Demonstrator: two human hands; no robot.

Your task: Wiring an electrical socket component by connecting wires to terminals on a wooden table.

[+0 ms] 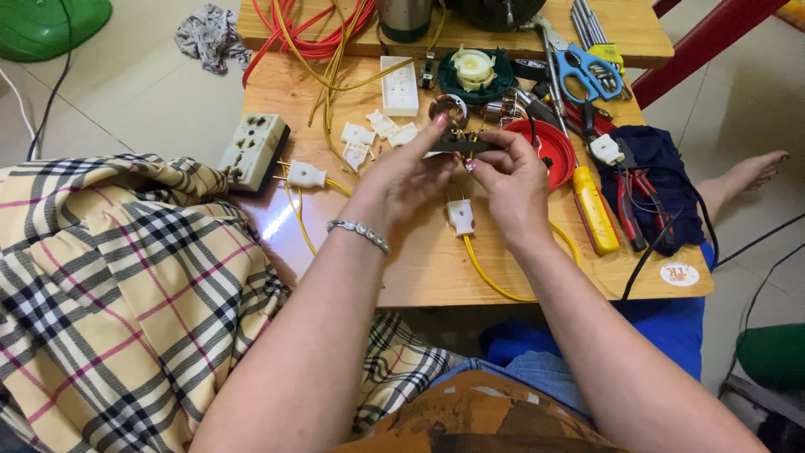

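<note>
Fingertips of both hands pinch a small black electrical part (466, 144) above the wooden table (419, 268): left hand (402, 172) steadying, right hand (507, 180) working it. Assembly seems midway; seating tiny brass contacts likely demands fine alignment. White plug (459, 216) on yellow wire (486, 273) lies just below.

Between both grips sits a black part (466, 143) with brass-coloured bits. Just below it lies a white plug (460, 216) on yellow wire (490, 277). Right of the grips: a red lid (555, 144), yellow screwdriver (596, 210), blue scissors (591, 72). Left: cream-and-black plaid cloth (117, 277). The counter (419, 260) is light wood.
</note>
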